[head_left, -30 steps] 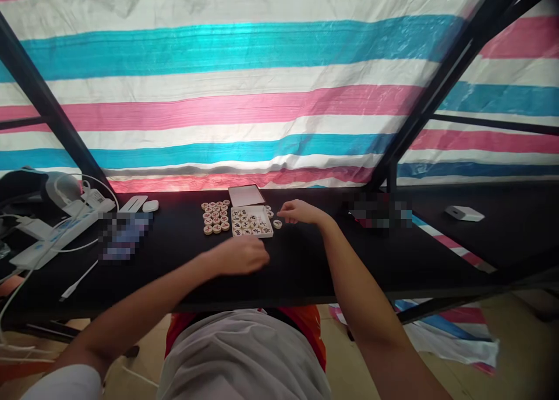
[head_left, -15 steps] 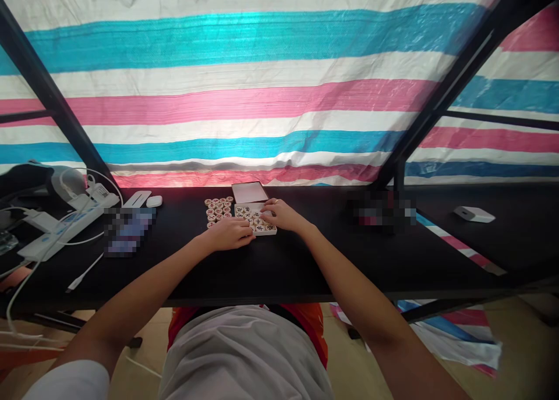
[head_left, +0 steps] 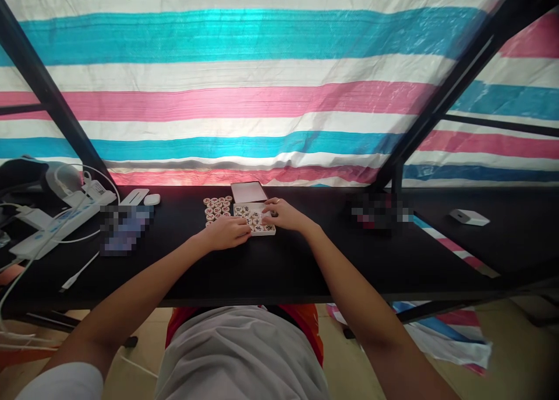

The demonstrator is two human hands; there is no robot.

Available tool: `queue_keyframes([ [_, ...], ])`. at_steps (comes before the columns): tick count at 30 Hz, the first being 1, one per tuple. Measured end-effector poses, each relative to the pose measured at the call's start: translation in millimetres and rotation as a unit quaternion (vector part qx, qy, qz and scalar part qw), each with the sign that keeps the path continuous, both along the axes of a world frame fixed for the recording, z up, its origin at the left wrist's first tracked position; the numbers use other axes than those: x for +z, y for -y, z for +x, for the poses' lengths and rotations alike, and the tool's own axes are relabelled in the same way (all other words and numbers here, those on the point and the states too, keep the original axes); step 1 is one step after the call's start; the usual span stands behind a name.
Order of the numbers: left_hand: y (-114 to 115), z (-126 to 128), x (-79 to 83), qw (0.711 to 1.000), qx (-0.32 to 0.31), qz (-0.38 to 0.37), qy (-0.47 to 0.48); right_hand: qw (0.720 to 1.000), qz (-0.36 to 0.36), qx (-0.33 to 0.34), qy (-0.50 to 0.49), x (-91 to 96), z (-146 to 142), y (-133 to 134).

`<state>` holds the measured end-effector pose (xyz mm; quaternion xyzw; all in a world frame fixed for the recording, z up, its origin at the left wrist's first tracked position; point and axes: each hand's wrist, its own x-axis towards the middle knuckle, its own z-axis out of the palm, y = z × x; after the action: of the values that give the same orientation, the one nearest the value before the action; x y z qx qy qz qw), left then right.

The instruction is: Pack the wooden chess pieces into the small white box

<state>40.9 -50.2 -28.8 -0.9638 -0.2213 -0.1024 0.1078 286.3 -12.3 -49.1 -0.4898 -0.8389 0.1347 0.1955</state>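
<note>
Striped sheet (head_left: 244,103) fills the background behind the black surface (head_left: 340,260). White power strip (head_left: 61,228) at left, cables attached. Left hand (head_left: 227,233): fingers curled over the near-left part of the white box (head_left: 264,233); grip on any piece cannot be told. Right hand (head_left: 286,215): fingers bent over the box's right side; grip likewise indeterminate. Box on surface, between hands; lid (head_left: 248,192) just behind. Dark-marked round pieces (head_left: 258,227) inside; red-marked pieces (head_left: 217,209) grouped beside it, left.
</note>
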Motion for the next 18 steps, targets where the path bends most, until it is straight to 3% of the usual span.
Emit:
queue_keyframes([
  [7,0.1,-1.2,2.7,0.998,0.014,-0.055,0.025,0.999,-0.032,0.033,-0.006,2.5,-0.5,0.7],
  [13,0.8,-1.2,3.1,0.998,0.014,-0.061,0.027,0.999,-0.025,0.015,-0.013,-0.2,-2.1,-0.8],
  [18,0.8,-0.8,3.0,0.998,0.016,-0.062,0.022,0.997,0.04,-0.011,-0.063,10.5,-3.5,4.1],
])
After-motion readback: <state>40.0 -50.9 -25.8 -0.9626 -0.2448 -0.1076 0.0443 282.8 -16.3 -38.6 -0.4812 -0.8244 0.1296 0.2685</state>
